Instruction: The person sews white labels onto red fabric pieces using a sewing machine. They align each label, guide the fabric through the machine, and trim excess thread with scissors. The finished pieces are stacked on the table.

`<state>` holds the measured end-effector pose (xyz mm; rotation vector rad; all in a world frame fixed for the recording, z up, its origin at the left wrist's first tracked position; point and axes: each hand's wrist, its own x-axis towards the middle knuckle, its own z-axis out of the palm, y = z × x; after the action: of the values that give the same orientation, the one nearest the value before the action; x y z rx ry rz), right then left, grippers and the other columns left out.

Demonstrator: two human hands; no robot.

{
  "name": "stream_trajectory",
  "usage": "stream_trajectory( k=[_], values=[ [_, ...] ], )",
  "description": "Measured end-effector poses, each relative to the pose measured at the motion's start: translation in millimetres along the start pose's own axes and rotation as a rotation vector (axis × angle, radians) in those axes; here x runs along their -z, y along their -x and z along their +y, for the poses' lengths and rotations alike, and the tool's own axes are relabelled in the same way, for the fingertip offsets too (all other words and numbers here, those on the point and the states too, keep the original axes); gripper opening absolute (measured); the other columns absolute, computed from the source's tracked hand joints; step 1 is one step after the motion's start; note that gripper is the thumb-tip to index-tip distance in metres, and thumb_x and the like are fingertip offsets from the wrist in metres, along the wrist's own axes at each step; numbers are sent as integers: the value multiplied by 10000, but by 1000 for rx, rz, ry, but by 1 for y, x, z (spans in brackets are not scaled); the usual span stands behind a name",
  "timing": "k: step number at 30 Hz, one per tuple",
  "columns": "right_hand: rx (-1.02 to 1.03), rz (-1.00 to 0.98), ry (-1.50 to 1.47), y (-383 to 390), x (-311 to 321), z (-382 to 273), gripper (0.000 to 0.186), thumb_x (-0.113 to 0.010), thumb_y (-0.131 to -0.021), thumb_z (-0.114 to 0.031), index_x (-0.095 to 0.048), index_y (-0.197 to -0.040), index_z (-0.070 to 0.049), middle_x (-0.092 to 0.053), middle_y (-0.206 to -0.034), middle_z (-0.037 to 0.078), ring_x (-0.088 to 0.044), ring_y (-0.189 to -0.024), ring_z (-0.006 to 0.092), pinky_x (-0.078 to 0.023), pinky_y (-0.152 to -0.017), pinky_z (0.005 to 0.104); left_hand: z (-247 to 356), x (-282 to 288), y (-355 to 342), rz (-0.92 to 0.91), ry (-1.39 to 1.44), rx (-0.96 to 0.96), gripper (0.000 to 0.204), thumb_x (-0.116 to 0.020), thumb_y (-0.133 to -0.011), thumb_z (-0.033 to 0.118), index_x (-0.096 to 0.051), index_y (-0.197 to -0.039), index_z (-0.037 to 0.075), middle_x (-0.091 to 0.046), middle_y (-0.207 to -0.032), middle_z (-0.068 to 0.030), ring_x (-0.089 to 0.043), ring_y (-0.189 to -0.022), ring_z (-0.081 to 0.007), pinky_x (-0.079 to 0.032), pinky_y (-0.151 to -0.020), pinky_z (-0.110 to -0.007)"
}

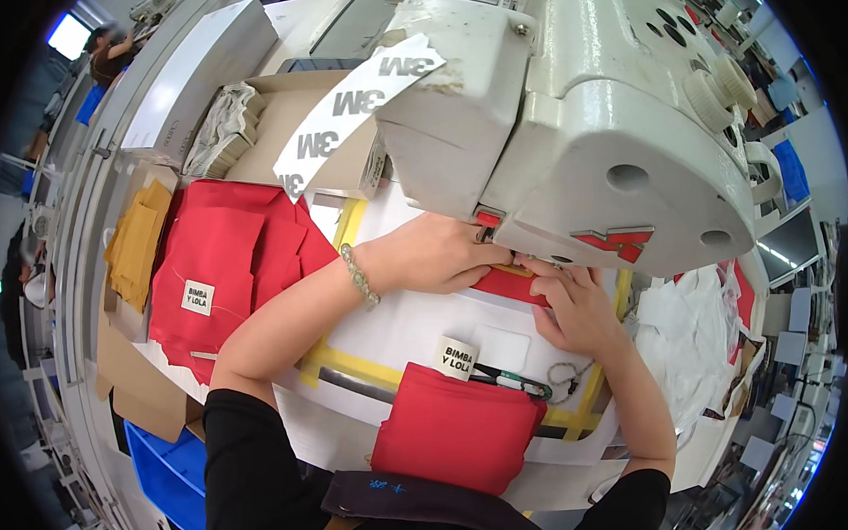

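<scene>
A white sewing machine (623, 169) looms over the table, its head hiding part of the work. Under its needle area lies a small red fabric piece (509, 285) with a yellowish strip along its far side. My left hand (438, 254) presses on the piece from the left, fingers together, fingertips partly hidden by the machine. On the right side, my right hand (577, 306) has its fingers bent and pressed on the same piece. Closer to me sits a stack of red fabric (460, 430), with a printed white label (455, 358) and dark-handled thread snips (513, 380) at its far edge.
More red fabric pieces (215, 244) are piled at left, beside orange-yellow pieces (137, 241). Behind them stand a cardboard box (304, 102) with bundled labels (225, 127) and a long white box (206, 75). White plastic bags (688, 340) lie right; a blue crate (165, 471) sits lower left.
</scene>
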<state>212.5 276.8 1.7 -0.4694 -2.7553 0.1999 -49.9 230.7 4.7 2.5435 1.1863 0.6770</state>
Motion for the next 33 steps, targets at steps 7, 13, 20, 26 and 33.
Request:
stream_trajectory(
  k=[7,13,20,26,33],
  values=[
    [0,-10,7,-3,0,-1,236,-657,-754,-128,-562,-969,-127,-647,-1220,1,-549,-1053,230,-418,-872,411,-3,-7,0,110,17,-69,265,-615,-845,156,-666,-1105,137,-654,-718,-77,-623,-566,-279,-524,-565,-388],
    [-14,-24,10,-2,0,-1,213,-645,-761,-137,-564,-958,-126,-663,-1193,-14,-555,-984,224,-418,-844,393,-6,8,16,186,-116,-33,200,-724,-752,206,-683,-903,81,-664,-895,-34,-623,-848,-231,-503,-745,-377],
    [-39,-42,-51,1,-5,0,248,-660,-725,-97,-527,-933,-122,-593,-1341,-5,-493,-843,234,-370,-912,421,-11,11,20,272,-216,-72,277,-768,-717,260,-688,-899,67,-664,-917,-21,-623,-851,-223,-501,-753,-374],
    [-39,-54,-62,1,-3,-1,242,-668,-725,-102,-531,-925,-115,-583,-1352,4,-520,-909,256,-361,-968,446,-11,9,21,253,-197,-36,322,-770,-709,280,-685,-934,66,-646,-897,-29,-611,-864,-228,-495,-766,-379],
    [-33,-56,-62,1,-2,-1,243,-669,-723,-103,-540,-930,-114,-581,-1352,7,-520,-927,262,-363,-971,450,-11,8,20,271,-179,-53,254,-759,-714,244,-684,-878,65,-653,-913,-26,-611,-884,-223,-499,-784,-381]
  ],
)
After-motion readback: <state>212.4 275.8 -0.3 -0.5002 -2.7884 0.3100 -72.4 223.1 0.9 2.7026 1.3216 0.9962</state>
